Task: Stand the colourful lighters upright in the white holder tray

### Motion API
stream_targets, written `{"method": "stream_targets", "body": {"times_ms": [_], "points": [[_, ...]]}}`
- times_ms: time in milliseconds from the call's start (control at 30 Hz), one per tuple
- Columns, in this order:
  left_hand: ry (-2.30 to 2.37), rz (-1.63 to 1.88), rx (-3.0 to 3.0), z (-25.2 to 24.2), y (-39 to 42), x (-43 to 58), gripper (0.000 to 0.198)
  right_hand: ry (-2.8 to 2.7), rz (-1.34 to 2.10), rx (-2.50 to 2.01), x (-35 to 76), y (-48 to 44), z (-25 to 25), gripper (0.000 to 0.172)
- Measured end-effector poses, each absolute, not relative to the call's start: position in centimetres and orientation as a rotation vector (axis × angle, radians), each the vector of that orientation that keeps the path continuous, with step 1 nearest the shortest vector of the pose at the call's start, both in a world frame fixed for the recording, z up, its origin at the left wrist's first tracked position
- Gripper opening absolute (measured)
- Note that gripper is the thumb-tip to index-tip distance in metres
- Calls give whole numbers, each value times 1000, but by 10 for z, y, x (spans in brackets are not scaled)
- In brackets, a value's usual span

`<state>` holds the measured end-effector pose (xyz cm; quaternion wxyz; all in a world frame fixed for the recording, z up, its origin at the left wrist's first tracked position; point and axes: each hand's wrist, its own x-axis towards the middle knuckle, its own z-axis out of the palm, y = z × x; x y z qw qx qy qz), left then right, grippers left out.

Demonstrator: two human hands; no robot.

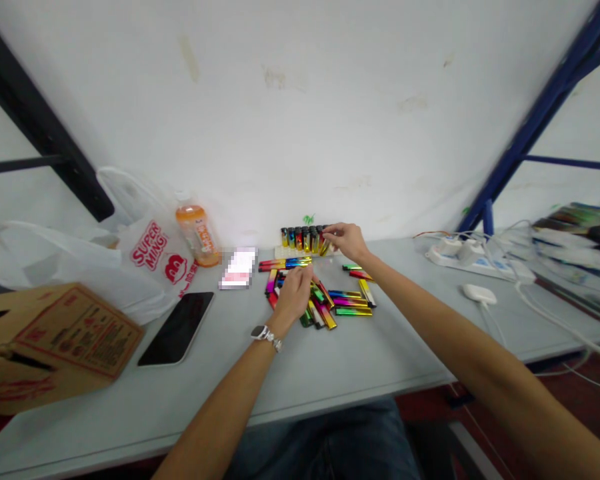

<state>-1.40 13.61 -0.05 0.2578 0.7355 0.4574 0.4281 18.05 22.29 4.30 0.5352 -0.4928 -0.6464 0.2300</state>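
Observation:
Several shiny lighters [307, 240] in metallic colours stand upright in a row on a pale tray [281, 253] against the wall. At the right end of that row, my right hand [347, 241] pinches a gold-ended lighter [325, 249], which leans at a tilt. My left hand [295, 293] is closed over a loose heap of lighters [325, 312] on the table; its fingertips are pressed together, and whatever they hold is hidden. More lighters [353, 303] lie flat to the right of the heap, and others [285, 264] lie just in front of the tray.
Left on the grey table [240, 373] are a cardboard box [65, 340], a plastic bag [145, 267], an orange drink bottle [199, 235], a dark phone [177, 329] and a blurred-out bright rectangle [239, 268]. A power strip [485, 261], white charging case [479, 293] and cables are right.

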Motion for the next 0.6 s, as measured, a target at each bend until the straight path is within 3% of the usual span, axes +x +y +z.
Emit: {"method": "stream_targets", "body": {"times_ms": [133,333,433,600], "points": [[1239,1173,1992,-1,137,-14,55,-1544,588,-1184,179,228,51,2],[1281,1263,2142,0,136,-15,22,-1273,1072,-1222,179,200,53,12],[1304,1323,2217,4,135,-14,32,-1194,1276,-1198,175,176,53,14],[1225,1214,2195,9,137,-14,17,-1171,1390,-1034,171,147,51,17]]}}
